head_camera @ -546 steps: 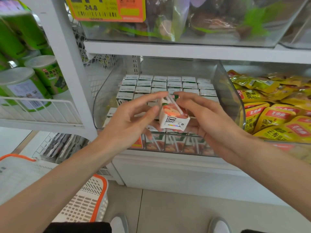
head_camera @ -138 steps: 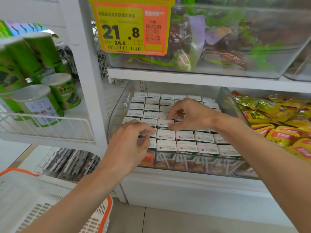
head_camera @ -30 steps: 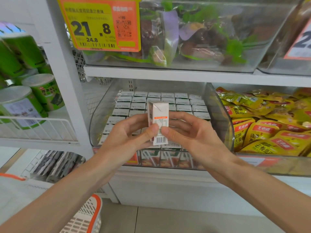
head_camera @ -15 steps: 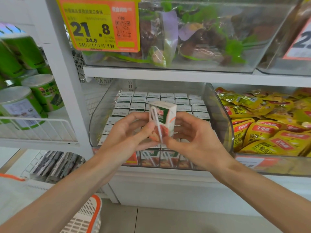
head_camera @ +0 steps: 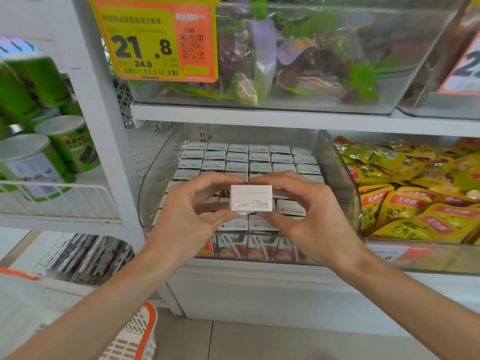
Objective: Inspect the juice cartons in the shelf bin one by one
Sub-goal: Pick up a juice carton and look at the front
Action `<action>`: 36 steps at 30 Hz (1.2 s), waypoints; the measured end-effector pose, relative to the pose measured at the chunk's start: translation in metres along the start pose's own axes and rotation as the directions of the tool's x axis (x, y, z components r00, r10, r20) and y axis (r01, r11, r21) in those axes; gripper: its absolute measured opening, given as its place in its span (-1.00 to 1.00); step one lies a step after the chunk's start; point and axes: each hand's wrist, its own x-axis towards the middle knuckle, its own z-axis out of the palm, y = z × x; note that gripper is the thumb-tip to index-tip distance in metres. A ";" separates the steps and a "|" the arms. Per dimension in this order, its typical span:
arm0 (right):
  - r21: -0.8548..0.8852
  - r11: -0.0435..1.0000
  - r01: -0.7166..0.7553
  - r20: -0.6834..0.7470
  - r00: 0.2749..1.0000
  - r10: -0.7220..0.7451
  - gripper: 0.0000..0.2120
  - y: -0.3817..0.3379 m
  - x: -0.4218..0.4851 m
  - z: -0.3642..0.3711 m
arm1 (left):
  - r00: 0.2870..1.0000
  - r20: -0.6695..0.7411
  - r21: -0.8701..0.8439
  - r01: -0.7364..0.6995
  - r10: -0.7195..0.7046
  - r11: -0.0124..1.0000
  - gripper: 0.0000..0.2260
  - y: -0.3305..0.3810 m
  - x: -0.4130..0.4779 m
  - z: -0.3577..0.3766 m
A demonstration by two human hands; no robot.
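Change: I see the carton (head_camera: 251,198) turned from its straw side half a second ago to its white end face, date code toward me.
Meaning: I judge the date check is under way; many cartons wait.
Fingers: left hand (head_camera: 187,216) and right hand (head_camera: 311,222) pinch opposite ends, fingers (head_camera: 215,178) above, thumbs below.
Position: held above the bin's (head_camera: 335,167) front rows.
Look: small, white, crisp-edged; no dent visible.

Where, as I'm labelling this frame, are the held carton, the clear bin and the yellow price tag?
held carton (head_camera: 251,198): head view, white face with the printed date.
clear bin (head_camera: 340,183): head view, its right side wall.
yellow price tag (head_camera: 141,46): head view, the large digits.
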 end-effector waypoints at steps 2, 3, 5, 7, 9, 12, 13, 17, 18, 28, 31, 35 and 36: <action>0.006 1.000 -0.025 0.010 1.000 0.024 -0.52 -0.001 0.000 0.000 | 1.000 -0.001 -0.017 0.010 -0.010 1.000 -0.60 0.000 0.000 0.000; 0.017 0.999 -0.036 0.015 0.999 0.036 -0.53 -0.002 -0.001 0.000 | 1.000 -0.003 -0.021 0.012 -0.013 1.000 -0.60 0.000 0.000 0.000; 0.052 0.997 -0.055 0.032 0.998 0.054 -0.55 -0.003 -0.001 0.000 | 1.000 -0.009 -0.013 0.017 -0.017 1.000 -0.60 0.000 0.000 0.000; 0.087 0.993 -0.081 0.042 0.996 0.077 -0.57 -0.005 0.000 0.000 | 0.999 -0.013 -0.003 0.031 -0.031 1.000 -0.61 0.000 0.001 0.000; 0.185 0.969 -0.162 0.049 0.987 0.156 -0.61 -0.008 0.001 -0.001 | 0.999 -0.018 -0.009 0.037 -0.037 0.999 -0.62 0.001 0.000 0.000; 0.360 0.876 -0.321 0.078 0.946 0.315 -0.64 -0.012 0.003 -0.001 | 0.999 -0.027 -0.045 0.026 -0.027 0.999 -0.64 0.005 0.000 0.002; 0.397 0.839 -0.373 0.085 0.925 0.371 -0.62 -0.013 0.004 0.000 | 0.999 -0.027 -0.065 0.033 -0.034 0.997 -0.65 0.006 0.000 0.002; 0.558 0.621 -0.550 0.153 0.804 0.575 -0.67 -0.017 0.008 -0.001 | 0.998 0.049 -0.063 0.050 -0.047 0.997 -0.69 0.005 -0.001 0.004; 0.570 0.591 -0.571 0.168 0.785 0.597 -0.72 -0.017 0.008 -0.001 | 0.996 0.079 -0.052 0.051 -0.047 0.997 -0.67 0.005 -0.001 0.004; 0.613 0.461 -0.642 0.296 0.727 0.619 -0.70 -0.018 0.010 -0.002 | 0.990 0.137 -0.071 0.053 -0.043 0.996 -0.64 0.001 0.000 0.009; 0.622 0.445 -0.644 0.319 0.728 0.608 -0.70 -0.017 0.011 -0.002 | 0.990 0.136 -0.050 0.056 -0.048 0.997 -0.63 0.002 0.000 0.009; 0.631 0.466 -0.620 0.323 0.756 0.569 -0.77 -0.017 0.009 -0.001 | 0.985 0.156 -0.059 0.083 -0.073 0.995 -0.60 0.004 0.000 0.008; 0.641 0.473 -0.604 0.303 0.766 0.568 -0.77 -0.017 0.009 -0.001 | 0.982 0.169 -0.071 0.102 -0.089 0.992 -0.56 0.004 0.000 0.006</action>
